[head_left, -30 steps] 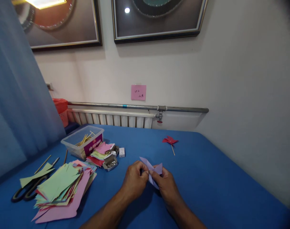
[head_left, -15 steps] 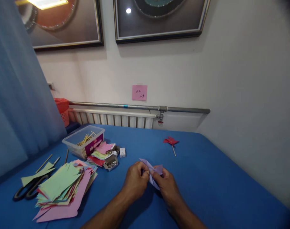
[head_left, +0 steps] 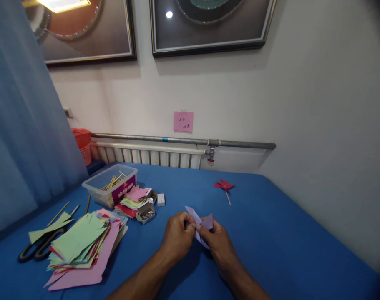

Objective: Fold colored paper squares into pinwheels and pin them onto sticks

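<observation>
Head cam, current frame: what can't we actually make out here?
Head view:
- purple paper: middle covered by fingers of the left hand and right hand; folds unreadable.
- pink note on the wall: writing too small.
- scissors: blades hidden under a green sheet.
- small open box: shiny contents too small to identify.
- framed pictures: cut off by the top edge.
</observation>
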Tool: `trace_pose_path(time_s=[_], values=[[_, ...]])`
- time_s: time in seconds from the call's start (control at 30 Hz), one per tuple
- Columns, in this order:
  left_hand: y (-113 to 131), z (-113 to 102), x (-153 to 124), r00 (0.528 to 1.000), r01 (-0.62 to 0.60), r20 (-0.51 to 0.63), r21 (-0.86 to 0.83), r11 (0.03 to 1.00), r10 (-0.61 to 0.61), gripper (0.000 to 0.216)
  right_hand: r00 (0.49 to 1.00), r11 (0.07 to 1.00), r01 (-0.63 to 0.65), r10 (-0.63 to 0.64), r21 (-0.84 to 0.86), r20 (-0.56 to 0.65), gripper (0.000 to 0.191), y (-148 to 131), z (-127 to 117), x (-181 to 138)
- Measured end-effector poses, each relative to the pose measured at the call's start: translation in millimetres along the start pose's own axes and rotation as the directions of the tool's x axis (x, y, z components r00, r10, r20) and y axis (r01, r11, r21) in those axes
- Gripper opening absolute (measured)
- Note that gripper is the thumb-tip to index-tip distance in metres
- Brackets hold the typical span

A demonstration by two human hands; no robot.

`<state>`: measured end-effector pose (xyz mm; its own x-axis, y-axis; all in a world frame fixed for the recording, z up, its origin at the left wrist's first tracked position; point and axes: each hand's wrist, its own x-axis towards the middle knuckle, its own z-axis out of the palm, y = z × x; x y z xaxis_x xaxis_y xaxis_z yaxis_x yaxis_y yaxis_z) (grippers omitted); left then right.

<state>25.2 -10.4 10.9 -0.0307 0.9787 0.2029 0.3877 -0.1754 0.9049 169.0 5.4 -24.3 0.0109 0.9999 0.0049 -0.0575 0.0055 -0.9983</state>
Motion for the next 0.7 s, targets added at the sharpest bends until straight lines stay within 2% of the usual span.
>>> trace_pose_path(time_s=[0.13, 0.27, 0.37, 0.43, 0.53, 0.6, 0.7], values=[[1.5, 0.5, -2.2, 1.000, 0.013, 0.017, -0.085, 0.996, -0.011, 0.009, 0.999, 1.000, -0.009, 0.009, 0.002, -0.038, 0.038, -7.9, 0.1, -2.0], [-1.4, 2.9, -0.4, 0.999, -0.008, -0.035, -0.253, 0.967, -0.001, 0.006, 0.999, 0.997, -0.035, 0.038, 0.072, -0.036, 0.036, -16.8, 1.1, -7.7], [-2.8, 3.9, 4.4, 0.992, 0.080, -0.053, -0.431, 0.899, -0.114, 0.016, 0.998, 0.991, -0.051, 0.056, 0.120, -0.040, 0.038, -19.3, 3.2, -11.1], [-1.8, 3.1, 7.3, 0.981, 0.160, -0.005, -0.548, 0.821, -0.194, 0.030, 0.997, 0.989, -0.055, 0.061, 0.140, -0.038, 0.040, -17.8, 4.4, -11.2], [0.5, 1.1, 9.1, 0.969, 0.238, 0.115, -0.646, 0.725, -0.217, 0.047, 0.996, 0.986, -0.076, 0.082, 0.146, -0.031, 0.045, -12.7, 4.6, -8.6], [0.0, 1.2, 9.3, 0.967, 0.255, 0.158, -0.664, 0.703, -0.202, 0.045, 0.997, 0.988, -0.075, 0.079, 0.136, -0.026, 0.045, -8.7, 3.8, -6.1], [-4.6, 4.1, 10.5, 0.969, 0.246, 0.147, -0.671, 0.699, -0.200, 0.036, 0.999, 0.994, -0.050, 0.051, 0.093, -0.008, 0.046, -3.4, 2.2, -2.4]])
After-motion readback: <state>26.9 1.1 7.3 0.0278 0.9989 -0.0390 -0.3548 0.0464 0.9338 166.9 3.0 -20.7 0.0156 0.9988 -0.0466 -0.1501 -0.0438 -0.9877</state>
